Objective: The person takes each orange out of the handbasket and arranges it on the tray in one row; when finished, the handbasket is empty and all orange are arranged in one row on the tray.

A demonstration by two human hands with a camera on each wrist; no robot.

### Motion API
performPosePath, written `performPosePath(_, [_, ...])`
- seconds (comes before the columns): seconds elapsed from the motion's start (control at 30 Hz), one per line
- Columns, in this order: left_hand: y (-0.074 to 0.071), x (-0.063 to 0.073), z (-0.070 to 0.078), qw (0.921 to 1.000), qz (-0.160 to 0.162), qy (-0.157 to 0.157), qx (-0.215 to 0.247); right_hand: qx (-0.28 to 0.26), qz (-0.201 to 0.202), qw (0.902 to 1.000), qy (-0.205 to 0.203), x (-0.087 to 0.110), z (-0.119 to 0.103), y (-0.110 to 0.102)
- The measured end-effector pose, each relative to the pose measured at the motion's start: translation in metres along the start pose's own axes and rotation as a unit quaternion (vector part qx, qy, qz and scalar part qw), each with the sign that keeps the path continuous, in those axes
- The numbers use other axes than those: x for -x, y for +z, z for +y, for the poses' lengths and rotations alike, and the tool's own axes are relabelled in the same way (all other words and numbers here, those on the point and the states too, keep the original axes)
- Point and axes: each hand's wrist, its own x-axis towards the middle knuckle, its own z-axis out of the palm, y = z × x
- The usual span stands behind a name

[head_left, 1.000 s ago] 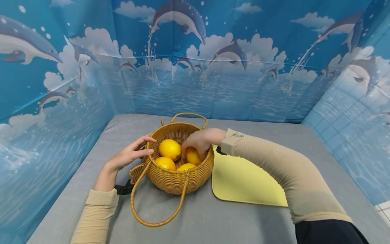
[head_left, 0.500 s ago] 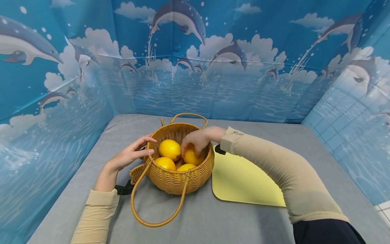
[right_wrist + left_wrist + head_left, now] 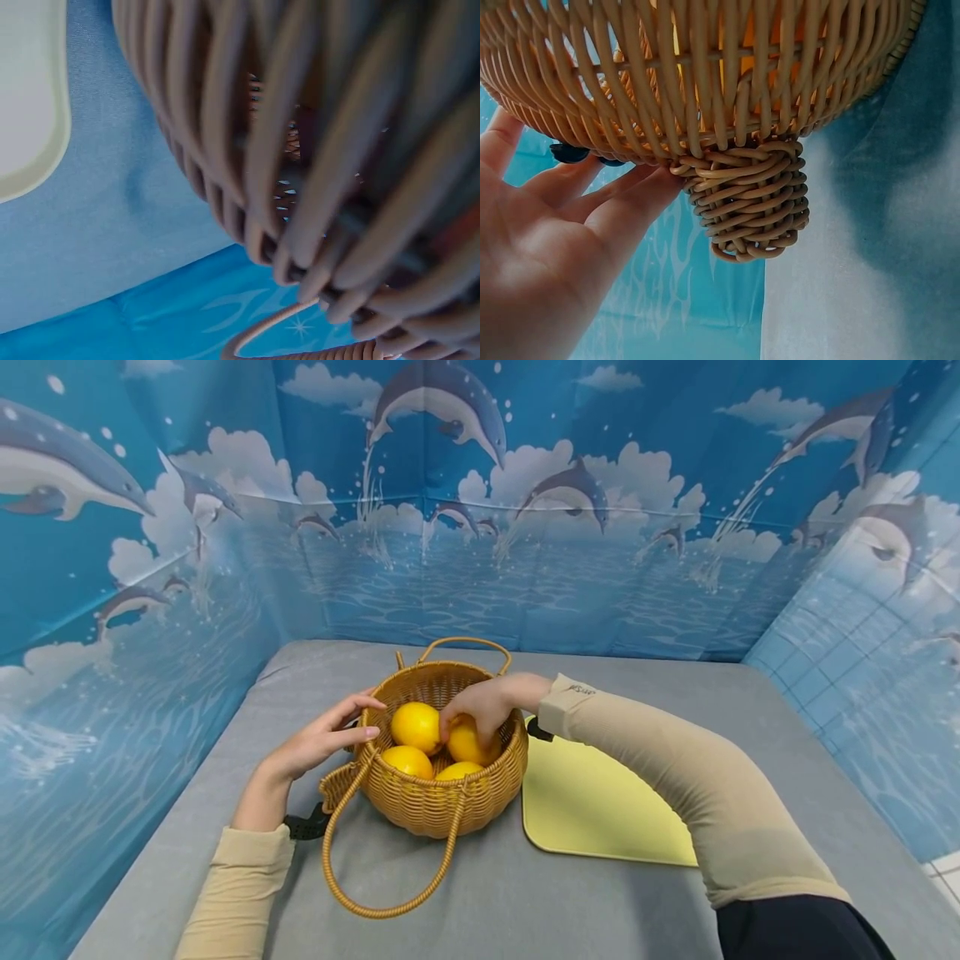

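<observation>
A round wicker basket (image 3: 442, 806) holds several yellow lemons (image 3: 415, 727) in the head view. My right hand (image 3: 483, 706) reaches inside from the right, its fingers curled over a lemon (image 3: 467, 745) on that side; part of the fruit is hidden beneath the hand. Against the basket's left side rests my left hand (image 3: 322, 737), with thumb and forefinger at the rim. Its fingers (image 3: 634, 206) look fairly straight in the left wrist view, touching the weave beside a woven stub (image 3: 750, 202). The right wrist view shows the basket's weave (image 3: 225, 112) up close, with the right hand hidden.
A yellow mat (image 3: 592, 810) lies right of the basket on the grey tabletop (image 3: 540, 910), partly under the right sleeve (image 3: 660, 752). One basket handle (image 3: 390, 910) droops toward the front; the other handle (image 3: 468, 641) stands at the back. A dolphin-print curtain (image 3: 480, 568) surrounds the table.
The right hand has shifted slightly left, and the lemon under it has shifted a little left with it and shows more. The left hand and the basket have stayed put.
</observation>
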Motion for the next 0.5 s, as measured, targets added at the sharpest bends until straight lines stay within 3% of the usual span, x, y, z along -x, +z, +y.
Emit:
performPosePath(0.3, [0.0002,-0.0013,-0.0011,1.0000,0.001,0.001,0.003,0.011,0.011,0.9999,0.002,0.0033,-0.0008,0.0026])
performPosePath(0.5, [0.0005,0.0003,-0.0005,1.0000,0.002,-0.001,0.003,0.034,0.046,0.9980,-0.025,0.0068,-0.0008,0.0051])
